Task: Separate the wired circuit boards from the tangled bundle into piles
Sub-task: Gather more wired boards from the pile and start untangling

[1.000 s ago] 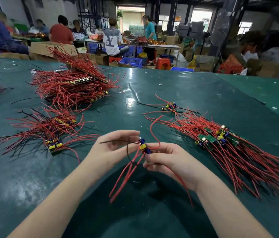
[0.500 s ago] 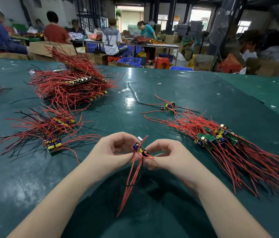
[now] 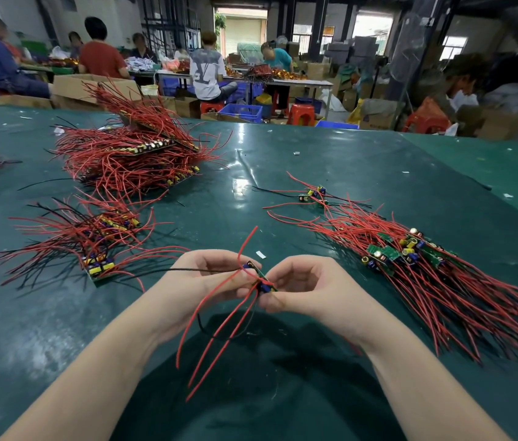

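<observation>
Roughly midway: both hands, left hand [image 3: 209, 278] and right hand [image 3: 308, 291], fingers pinching one wired circuit board [image 3: 260, 280] over the near bench [image 3: 283, 192]. Sorted piles [image 3: 98, 246] lie left; tangled bundle [image 3: 410, 265] remains right.

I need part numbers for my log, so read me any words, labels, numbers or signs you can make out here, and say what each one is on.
None can be read with confidence.
Held circuit board, between the left hand and right hand: any printing too small.
Boards in the tangled bundle: markings too blurred.
Grey T-shirt on a person seated in the background: large pale print, not legible.
Yellow sign on the far wall: blurred.
</observation>
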Tool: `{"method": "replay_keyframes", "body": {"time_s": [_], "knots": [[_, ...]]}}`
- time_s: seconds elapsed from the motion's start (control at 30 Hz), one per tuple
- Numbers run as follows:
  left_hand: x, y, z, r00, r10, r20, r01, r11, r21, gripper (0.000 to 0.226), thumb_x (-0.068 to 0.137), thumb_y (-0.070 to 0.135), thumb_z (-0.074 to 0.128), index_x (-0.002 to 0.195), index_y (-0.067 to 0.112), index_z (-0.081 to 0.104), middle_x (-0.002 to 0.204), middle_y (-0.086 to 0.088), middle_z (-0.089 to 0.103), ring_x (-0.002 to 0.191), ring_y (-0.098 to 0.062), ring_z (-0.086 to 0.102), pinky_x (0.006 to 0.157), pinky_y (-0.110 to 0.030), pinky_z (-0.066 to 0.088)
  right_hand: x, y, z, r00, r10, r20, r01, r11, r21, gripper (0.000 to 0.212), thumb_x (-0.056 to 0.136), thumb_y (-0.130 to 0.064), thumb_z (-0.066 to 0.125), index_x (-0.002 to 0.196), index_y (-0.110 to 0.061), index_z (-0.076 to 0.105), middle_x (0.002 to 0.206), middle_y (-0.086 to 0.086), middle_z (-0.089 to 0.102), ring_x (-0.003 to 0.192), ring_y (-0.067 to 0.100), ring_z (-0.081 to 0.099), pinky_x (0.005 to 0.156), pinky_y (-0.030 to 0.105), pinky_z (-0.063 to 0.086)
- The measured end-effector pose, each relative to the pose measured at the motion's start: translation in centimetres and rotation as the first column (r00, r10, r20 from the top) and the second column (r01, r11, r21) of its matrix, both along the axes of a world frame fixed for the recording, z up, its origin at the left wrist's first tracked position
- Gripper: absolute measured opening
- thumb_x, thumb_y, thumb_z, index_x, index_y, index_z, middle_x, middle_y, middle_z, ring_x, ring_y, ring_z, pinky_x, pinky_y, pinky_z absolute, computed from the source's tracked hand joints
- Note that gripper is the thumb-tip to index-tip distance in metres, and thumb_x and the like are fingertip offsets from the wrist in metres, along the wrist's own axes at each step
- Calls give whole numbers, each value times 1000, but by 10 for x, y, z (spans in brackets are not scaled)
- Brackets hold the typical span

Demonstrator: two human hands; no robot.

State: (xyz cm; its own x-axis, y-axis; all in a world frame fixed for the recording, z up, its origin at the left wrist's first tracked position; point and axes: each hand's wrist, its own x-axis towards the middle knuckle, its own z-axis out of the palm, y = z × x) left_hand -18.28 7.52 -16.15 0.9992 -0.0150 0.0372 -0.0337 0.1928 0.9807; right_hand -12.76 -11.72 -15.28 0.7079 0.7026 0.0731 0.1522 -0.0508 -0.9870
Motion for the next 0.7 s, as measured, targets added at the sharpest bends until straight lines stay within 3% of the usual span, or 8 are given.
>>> {"method": "replay_keyframes", "body": {"time_s": [0.17,0.27,0.4,0.47,0.53,0.7], "knots": [[0,0,-1,997,-39,-63,33,996,-88,22,60,14,78,82,9,78,82,-11,75,72,-14,71,65,-18,55,1,0,-1,997,25,-78,-23,999,37,19,66,-8,82,82,-16,75,86,16,73,77,25,69,76,32,56],[-1,1,0,996,-48,-81,39,993,-112,25,56,11,88,79,10,78,81,-9,74,72,-13,71,66,-18,56,1,0,-1,995,55,-84,-51,997,52,19,69,-3,81,83,-15,75,83,12,73,75,22,69,74,29,56],[-3,0,0,991,-73,-109,56,987,-153,15,69,13,79,84,9,78,81,-5,73,69,-9,68,66,-16,55,-1,-1,0,994,71,-86,-65,995,80,21,66,-4,81,83,-16,77,84,8,74,76,18,69,77,27,56],[-2,-2,-1,996,0,-92,-18,981,-195,19,68,7,80,86,9,78,85,-7,74,76,-12,71,69,-18,55,0,-2,1,994,63,-94,-55,995,82,20,66,-6,82,82,-16,77,82,7,75,74,17,70,74,27,56],[2,-3,2,993,75,-96,-95,969,-227,19,67,13,74,85,8,79,84,-6,74,73,-11,71,66,-17,55,2,-3,1,995,31,-96,-23,996,81,20,66,-8,82,82,-17,76,82,7,74,75,19,71,75,30,57],[13,7,3,908,385,-164,-416,871,-261,12,87,5,61,89,-3,71,78,-9,72,66,-11,68,61,-16,56,5,-4,0,993,-102,-66,106,993,57,22,66,-16,82,85,-23,76,85,2,74,78,13,67,78,28,54]]}}
